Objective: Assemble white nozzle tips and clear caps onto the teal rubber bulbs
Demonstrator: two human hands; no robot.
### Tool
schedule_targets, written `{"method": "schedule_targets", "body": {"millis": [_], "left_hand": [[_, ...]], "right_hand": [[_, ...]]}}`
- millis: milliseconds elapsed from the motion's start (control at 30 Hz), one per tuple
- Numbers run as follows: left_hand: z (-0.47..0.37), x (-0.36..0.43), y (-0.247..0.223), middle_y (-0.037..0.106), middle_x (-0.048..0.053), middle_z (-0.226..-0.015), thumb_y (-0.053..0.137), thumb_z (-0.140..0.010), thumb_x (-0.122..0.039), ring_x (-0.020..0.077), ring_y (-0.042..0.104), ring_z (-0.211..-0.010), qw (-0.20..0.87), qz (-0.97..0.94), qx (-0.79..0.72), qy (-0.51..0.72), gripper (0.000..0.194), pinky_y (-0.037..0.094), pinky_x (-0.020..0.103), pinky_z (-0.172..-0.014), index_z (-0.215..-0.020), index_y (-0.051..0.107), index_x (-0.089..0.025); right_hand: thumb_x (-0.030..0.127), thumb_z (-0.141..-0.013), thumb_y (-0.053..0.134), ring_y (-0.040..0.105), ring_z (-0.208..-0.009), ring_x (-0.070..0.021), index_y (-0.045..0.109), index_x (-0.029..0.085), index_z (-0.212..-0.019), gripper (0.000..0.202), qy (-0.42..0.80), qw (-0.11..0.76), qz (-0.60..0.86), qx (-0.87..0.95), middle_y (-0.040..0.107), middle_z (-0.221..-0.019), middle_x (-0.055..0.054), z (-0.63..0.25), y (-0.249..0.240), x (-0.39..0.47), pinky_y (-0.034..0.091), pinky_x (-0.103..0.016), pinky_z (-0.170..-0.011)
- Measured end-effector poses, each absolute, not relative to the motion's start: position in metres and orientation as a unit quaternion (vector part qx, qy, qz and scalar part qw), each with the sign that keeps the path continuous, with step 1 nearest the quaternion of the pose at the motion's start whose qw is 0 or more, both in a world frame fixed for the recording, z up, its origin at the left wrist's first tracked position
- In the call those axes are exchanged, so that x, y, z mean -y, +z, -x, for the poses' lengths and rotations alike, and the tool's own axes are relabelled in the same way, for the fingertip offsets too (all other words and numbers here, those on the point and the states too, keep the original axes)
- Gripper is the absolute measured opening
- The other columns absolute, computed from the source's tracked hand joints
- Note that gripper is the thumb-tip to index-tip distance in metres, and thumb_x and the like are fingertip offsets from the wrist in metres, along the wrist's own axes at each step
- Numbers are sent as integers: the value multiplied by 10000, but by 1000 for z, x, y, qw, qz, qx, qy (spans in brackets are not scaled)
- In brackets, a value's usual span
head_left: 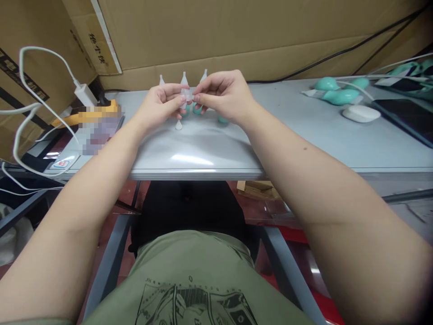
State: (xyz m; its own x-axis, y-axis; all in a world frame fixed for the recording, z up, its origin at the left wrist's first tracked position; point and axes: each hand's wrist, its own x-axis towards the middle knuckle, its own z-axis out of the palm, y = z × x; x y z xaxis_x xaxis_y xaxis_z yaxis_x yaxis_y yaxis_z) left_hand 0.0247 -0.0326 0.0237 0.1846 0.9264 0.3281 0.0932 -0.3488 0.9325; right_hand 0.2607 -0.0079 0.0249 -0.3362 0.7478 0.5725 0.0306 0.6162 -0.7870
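Above the desk, the fingers of my left hand (165, 101) are closed on a small clear plastic piece (186, 94). My right hand (225, 95) pinches its right end between thumb and fingertips, so both hands meet on it. Just behind them stand several teal squeeze bulbs with clear, narrow pointed nozzles (184, 78); my fingers hide much of them. Another teal bulb (223, 119) shows partly under my right hand. A small white cone-shaped tip (178, 125) sits on the desk below my left fingers.
At the right of the grey desk (287, 135) lie teal bulbs (338, 92), a white mouse (361, 113) and a dark tablet-like object (402, 118). A white charger (85, 95) with cables and a yellow object (108, 108) are at left. Cardboard (203, 36) rises behind.
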Motion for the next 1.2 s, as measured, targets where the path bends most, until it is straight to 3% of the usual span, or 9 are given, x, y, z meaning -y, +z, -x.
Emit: {"method": "schedule_targets", "body": {"millis": [200, 567, 867, 1200], "left_hand": [[-25, 25, 19, 937, 85, -1146, 999, -1064, -229, 177, 901, -847, 414, -655, -374, 510, 245, 710, 260, -752, -1272, 879, -182], [-26, 27, 20, 939, 85, -1107, 1052, -1037, -291, 193, 918, -890, 408, -657, -387, 503, 285, 745, 255, -762, -1238, 882, -182], [-24, 27, 18, 947, 113, -1140, 1048, -1029, -287, 218, 923, -898, 406, -668, -369, 503, 288, 783, 313, -800, -1242, 888, -179], [-28, 38, 24, 962, 102, -1153, 1097, -990, -331, 204, 915, -900, 398, -662, -386, 504, 326, 812, 340, -868, -1210, 901, -190]], "right_hand": [[378, -941, 1200, 806, -835, -323, 860, 367, -862, 349, 349, 506, 265, 743, 840, -825, 5, -261, 22, 6, 770, -530, -838], [502, -921, 1222, 778, -801, -322, 885, 380, -879, 360, 342, 514, 245, 747, 858, -880, -12, -258, 22, 6, 718, -562, -799], [481, -941, 1233, 804, -822, -326, 866, 380, -845, 393, 327, 507, 268, 751, 854, -865, -3, -258, 23, 8, 772, -543, -807], [678, -885, 1230, 808, -883, -362, 823, 386, -881, 501, 336, 498, 257, 757, 830, -849, -18, -259, 20, 4, 762, -586, -872]]}}
